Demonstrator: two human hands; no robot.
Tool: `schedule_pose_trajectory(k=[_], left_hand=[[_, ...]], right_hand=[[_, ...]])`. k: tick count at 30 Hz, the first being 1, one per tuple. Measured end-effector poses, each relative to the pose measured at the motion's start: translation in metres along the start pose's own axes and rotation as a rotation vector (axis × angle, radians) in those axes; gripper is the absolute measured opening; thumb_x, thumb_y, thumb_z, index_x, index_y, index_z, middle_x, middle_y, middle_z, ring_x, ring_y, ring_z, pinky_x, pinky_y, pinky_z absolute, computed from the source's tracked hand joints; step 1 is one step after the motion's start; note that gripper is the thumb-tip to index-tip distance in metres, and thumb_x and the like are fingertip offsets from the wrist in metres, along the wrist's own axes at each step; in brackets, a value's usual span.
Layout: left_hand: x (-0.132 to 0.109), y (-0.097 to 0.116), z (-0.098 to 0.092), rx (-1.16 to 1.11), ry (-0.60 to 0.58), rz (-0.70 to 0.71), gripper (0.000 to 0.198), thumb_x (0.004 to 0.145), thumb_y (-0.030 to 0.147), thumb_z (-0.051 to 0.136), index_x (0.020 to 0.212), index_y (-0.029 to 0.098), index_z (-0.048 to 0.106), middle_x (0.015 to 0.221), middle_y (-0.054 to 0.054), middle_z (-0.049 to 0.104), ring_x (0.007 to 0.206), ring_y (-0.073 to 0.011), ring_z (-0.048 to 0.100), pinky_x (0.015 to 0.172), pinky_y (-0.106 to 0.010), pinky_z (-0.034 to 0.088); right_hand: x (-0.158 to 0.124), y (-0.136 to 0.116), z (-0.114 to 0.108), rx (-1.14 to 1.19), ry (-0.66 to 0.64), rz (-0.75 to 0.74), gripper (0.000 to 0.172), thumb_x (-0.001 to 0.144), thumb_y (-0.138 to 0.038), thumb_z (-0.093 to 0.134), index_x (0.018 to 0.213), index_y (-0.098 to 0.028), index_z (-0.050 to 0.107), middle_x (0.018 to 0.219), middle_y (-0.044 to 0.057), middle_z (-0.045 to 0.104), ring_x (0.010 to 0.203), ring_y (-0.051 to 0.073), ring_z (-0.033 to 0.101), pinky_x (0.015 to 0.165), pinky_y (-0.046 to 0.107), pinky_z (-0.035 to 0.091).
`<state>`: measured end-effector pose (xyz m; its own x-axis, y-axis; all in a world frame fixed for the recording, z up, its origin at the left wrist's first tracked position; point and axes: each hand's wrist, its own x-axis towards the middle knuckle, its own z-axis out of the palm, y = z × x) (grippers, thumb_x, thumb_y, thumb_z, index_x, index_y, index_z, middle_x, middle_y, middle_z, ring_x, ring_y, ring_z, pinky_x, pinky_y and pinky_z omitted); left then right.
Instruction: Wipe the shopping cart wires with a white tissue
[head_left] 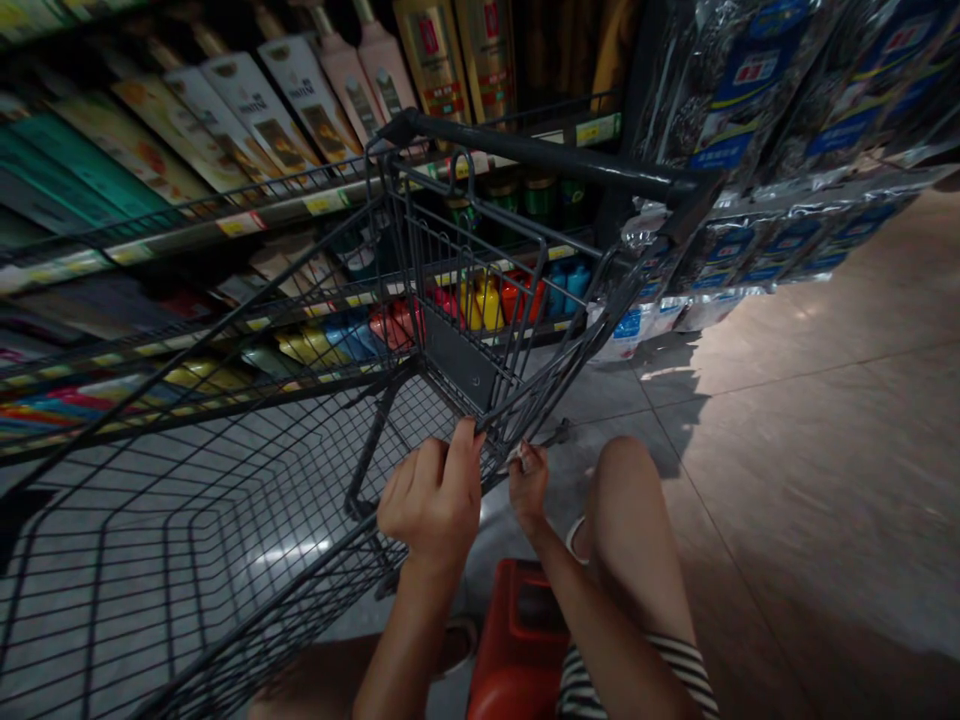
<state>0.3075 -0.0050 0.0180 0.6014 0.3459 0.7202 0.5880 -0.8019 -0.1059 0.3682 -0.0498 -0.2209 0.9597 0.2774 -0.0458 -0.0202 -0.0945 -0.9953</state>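
Observation:
A dark wire shopping cart (225, 520) stands in front of me, tilted in the view, with its black push handle (540, 150) at the top. My left hand (435, 495) is curled, fingertips pressing on the lower wire edge of the folding child-seat flap (465, 360). My right hand (529, 480) is below the same edge, fingers pinched together on something small and pale that I cannot make out. My bare knees and striped shorts (645, 680) show below.
Store shelves (247, 220) with bottles and boxes run along the left and back. Shiny wrapped packs (750, 90) are stacked at the upper right. A red plastic object (517, 640) sits under me. Tiled floor (825, 420) spreads to the right.

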Motion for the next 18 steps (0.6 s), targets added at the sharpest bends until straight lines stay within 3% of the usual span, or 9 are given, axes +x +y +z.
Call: schedule_pose_trajectory(k=[3,10,18], left_hand=[[0.0,0.0,0.0,0.016,-0.022,-0.012,0.021,0.096,0.034,0.059,0.109,0.024,0.072,0.062,0.0,0.054,0.059,-0.0137,0.051,0.059,-0.031,0.029],[0.003,0.001,0.0,0.064,0.024,-0.001,0.018,0.095,0.033,0.061,0.105,0.024,0.072,0.06,0.0,0.055,0.058,-0.0138,0.051,0.058,-0.031,0.029],[0.004,0.001,0.0,0.067,0.048,0.016,0.018,0.094,0.032,0.061,0.104,0.021,0.072,0.06,0.001,0.056,0.058,-0.0139,0.05,0.058,-0.03,0.031]], right_hand=[[-0.001,0.0,0.003,0.019,0.052,0.072,0.022,0.074,-0.026,0.053,0.086,-0.017,0.069,0.088,0.004,0.06,0.083,0.017,0.057,0.082,0.035,0.051],[-0.014,-0.004,0.008,0.23,0.06,0.24,0.019,0.07,-0.036,0.059,0.072,-0.018,0.066,0.065,0.0,0.056,0.062,0.014,0.05,0.059,0.027,0.045],[-0.036,-0.018,-0.008,0.375,-0.168,0.511,0.016,0.065,-0.034,0.064,0.062,-0.019,0.062,0.053,-0.002,0.049,0.049,0.012,0.042,0.047,0.025,0.038]])
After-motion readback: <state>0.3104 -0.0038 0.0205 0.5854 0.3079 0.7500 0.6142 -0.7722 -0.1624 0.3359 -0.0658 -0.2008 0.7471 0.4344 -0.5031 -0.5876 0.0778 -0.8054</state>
